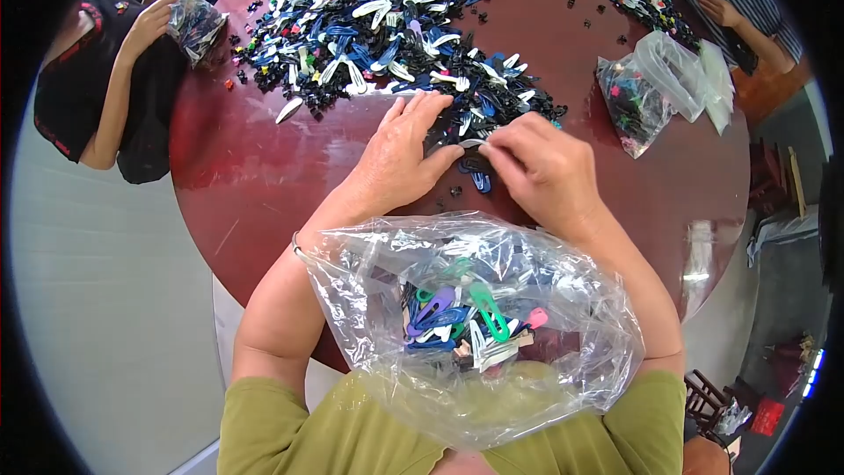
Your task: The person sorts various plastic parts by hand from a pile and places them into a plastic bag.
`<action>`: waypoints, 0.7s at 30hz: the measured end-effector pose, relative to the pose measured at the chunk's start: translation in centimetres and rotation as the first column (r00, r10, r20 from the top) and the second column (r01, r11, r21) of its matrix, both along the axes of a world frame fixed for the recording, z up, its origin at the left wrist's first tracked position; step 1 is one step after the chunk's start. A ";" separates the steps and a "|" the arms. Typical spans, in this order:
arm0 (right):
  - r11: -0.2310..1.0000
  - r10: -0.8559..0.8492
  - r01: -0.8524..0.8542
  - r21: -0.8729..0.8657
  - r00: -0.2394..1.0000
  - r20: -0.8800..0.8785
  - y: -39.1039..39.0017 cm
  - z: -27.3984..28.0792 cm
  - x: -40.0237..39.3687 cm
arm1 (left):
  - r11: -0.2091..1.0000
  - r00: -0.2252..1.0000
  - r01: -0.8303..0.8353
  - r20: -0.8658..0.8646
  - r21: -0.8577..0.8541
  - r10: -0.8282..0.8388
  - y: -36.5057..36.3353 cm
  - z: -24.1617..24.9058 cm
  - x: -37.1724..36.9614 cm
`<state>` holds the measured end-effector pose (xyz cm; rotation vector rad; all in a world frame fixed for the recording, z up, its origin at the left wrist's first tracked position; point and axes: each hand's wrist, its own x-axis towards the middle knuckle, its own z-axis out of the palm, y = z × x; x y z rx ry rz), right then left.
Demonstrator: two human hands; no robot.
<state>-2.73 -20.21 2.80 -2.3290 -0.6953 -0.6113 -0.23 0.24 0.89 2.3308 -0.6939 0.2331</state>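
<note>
A slim white clip (pixel 475 142) is found at the near edge of the heap of hair clips (pixel 378 35), just above the table surface. One end is pinched between thumb and fingers of the right hand (pixel 549 163), which is closed on it. The left hand (pixel 400 149) is spread open with the palm turned down; its thumb is brought up to the clip's other end, though whether pressure is applied there cannot be told.

The clip is judged very light, thin and smooth, fairly stiff but springy if flexed, and apt to slip from a loose pinch. It is best taken by its two long edges near the broader end, with bending avoided. Tangling with neighbouring clips is considered likely. Whether it is metal or plastic cannot be established.

Blue clips (pixel 480 179) are noted just below it, with small black clips scattered nearby. Between the forearms, a transparent bag (pixel 527 396) is held open in loose folds; a green clip (pixel 488 312) and a purple clip (pixel 431 308) are seen among its contents. The film is judged soft and easily creased.

Farther out on the red table (pixel 229 167), a second filled bag (pixel 629 114) and another heap (pixel 629 0) are observed to the right. At left, a small bag (pixel 195 26) is held by a co-worker's hand (pixel 151 25).
</note>
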 end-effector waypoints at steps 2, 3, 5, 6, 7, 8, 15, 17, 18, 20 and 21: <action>0.984 0.007 0.011 0.175 0.995 -0.098 -0.7 0.2 0.6 | 0.994 0.996 -0.061 -0.073 -0.095 0.054 0.0 -0.2 -0.1; 0.965 0.016 0.023 0.260 0.989 -0.145 -1.2 0.4 0.8 | 0.986 0.991 -0.093 -0.111 -0.142 0.077 0.0 -0.3 -0.1; 0.891 0.086 0.095 0.445 0.925 -0.369 -2.0 1.4 0.5 | 0.989 0.986 -0.107 -0.141 -0.098 0.093 0.2 -0.1 -0.1; 0.831 0.124 0.169 0.530 0.872 -0.473 -2.3 2.2 0.2 | 0.993 0.986 -0.120 -0.115 -0.014 0.117 0.3 0.1 -0.2; 0.761 0.176 0.251 0.598 0.807 -0.564 -2.5 3.3 -0.2 | 0.988 0.986 -0.136 -0.087 0.069 0.142 0.6 0.4 -0.3; 0.741 0.242 0.175 0.649 0.831 -0.500 -2.5 4.9 -0.9 | 0.982 0.963 -0.087 -0.238 0.167 0.125 1.0 1.3 -0.3; 0.880 0.395 -0.199 0.431 0.810 -0.433 -2.7 9.7 -4.4 | 0.870 0.976 0.137 -0.215 0.473 -0.037 2.4 2.5 -1.0; 0.894 0.212 0.016 0.448 0.865 -0.454 -2.2 7.4 -2.9 | 0.872 0.985 0.075 -0.174 0.484 0.012 1.7 2.2 -1.2; 0.950 0.140 -0.035 0.310 0.935 -0.326 -2.6 5.7 -1.4 | 0.874 0.990 0.057 -0.143 0.482 0.015 1.5 1.9 -1.1; 0.990 0.096 -0.049 0.132 0.921 -0.378 -2.9 2.6 -0.2 | 0.878 0.998 0.013 -0.067 0.478 0.022 1.1 1.1 -0.8; 0.995 0.103 -0.090 0.052 0.928 -0.359 -2.8 1.7 0.1 | 0.881 0.999 -0.013 -0.021 0.474 0.026 0.8 0.8 -0.7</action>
